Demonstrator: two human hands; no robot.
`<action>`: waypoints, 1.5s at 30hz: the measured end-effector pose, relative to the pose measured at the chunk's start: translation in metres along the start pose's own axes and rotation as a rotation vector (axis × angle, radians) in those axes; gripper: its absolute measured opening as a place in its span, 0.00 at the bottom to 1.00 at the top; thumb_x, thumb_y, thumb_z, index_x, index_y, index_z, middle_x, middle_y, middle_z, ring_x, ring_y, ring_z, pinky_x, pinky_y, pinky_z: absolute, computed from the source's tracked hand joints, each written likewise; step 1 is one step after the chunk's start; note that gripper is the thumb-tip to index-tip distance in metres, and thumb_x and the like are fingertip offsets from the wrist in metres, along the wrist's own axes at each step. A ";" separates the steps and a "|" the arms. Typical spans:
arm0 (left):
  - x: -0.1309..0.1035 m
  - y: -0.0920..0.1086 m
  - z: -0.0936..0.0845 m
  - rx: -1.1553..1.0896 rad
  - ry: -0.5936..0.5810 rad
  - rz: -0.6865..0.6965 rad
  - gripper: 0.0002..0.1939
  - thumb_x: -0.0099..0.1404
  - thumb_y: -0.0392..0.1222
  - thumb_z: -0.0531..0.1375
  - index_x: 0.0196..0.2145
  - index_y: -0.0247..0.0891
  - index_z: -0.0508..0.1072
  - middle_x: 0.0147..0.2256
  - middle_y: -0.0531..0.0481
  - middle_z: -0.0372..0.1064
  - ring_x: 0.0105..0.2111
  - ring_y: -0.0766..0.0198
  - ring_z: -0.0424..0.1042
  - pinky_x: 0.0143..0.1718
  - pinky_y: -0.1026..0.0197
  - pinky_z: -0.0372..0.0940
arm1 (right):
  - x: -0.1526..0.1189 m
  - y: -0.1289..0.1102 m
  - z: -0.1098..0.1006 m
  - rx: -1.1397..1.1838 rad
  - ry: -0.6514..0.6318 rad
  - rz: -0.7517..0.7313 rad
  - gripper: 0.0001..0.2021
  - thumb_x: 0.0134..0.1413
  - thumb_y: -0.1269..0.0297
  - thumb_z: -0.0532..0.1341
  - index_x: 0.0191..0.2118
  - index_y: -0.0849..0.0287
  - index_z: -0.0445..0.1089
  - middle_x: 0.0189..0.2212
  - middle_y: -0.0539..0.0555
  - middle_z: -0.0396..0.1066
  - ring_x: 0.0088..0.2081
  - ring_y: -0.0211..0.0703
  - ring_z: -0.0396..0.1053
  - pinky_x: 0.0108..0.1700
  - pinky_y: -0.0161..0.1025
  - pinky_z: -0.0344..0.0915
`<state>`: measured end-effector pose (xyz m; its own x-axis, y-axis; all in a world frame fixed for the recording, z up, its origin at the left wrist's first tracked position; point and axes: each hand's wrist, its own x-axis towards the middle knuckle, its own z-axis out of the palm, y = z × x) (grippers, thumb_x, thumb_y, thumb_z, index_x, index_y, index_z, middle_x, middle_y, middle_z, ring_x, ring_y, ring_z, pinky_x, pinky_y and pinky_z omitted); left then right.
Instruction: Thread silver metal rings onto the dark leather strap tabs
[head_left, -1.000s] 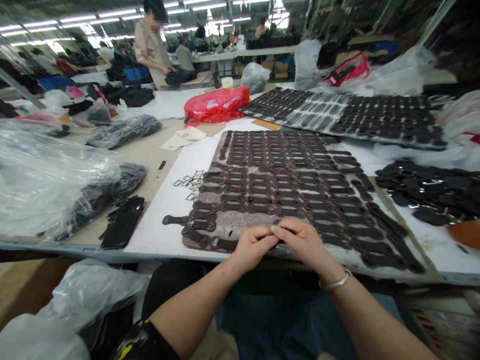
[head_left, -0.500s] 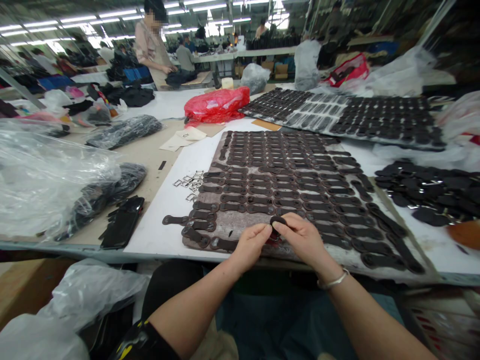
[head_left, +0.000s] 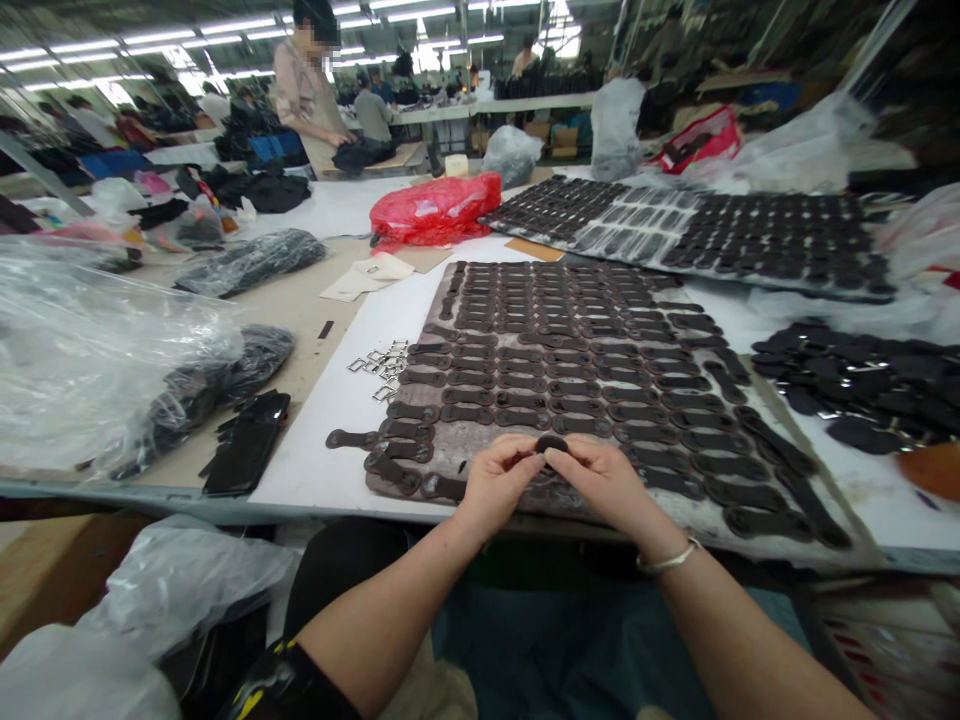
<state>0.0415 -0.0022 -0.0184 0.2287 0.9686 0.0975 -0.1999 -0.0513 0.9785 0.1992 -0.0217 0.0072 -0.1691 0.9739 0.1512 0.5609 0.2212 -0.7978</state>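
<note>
Between my fingertips is a dark tab (head_left: 552, 442), its rounded end showing on top. My left hand (head_left: 501, 482) pinches it from the left, and my right hand (head_left: 600, 480) pinches it from the right with the thumb in front. Its lower part is hidden by my thumbs. Both hands are just over the near edge of a grey board (head_left: 465, 440), on which rows of dark tabs (head_left: 521, 382) with rounded ends lie flat. Left of the board lies a loose pile of small metal rectangular rings (head_left: 384, 368).
At the right is a heap of dark tabs with metal rings (head_left: 862, 380). A second loaded board (head_left: 795, 240) and a red plastic bag (head_left: 435, 208) lie farther back. Clear plastic bags (head_left: 97, 350) and a black phone-like object (head_left: 251, 445) are at the left. A co-worker (head_left: 307, 100) stands behind.
My left fingers have moved closer around the tab, and its rounded end now sits upright between both hands. The glint of metal below it is no longer visible.
</note>
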 end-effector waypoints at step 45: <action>0.002 0.006 -0.003 0.057 -0.105 -0.126 0.09 0.60 0.43 0.58 0.27 0.34 0.69 0.24 0.51 0.67 0.28 0.65 0.66 0.34 0.63 0.61 | -0.004 0.000 0.000 -0.016 0.087 0.009 0.14 0.57 0.55 0.57 0.26 0.60 0.68 0.22 0.49 0.64 0.26 0.38 0.62 0.29 0.34 0.57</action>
<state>0.0382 0.0002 -0.0129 0.3477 0.9376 -0.0112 -0.1101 0.0526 0.9925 0.1995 -0.0257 0.0063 -0.0929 0.9765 0.1947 0.5747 0.2122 -0.7904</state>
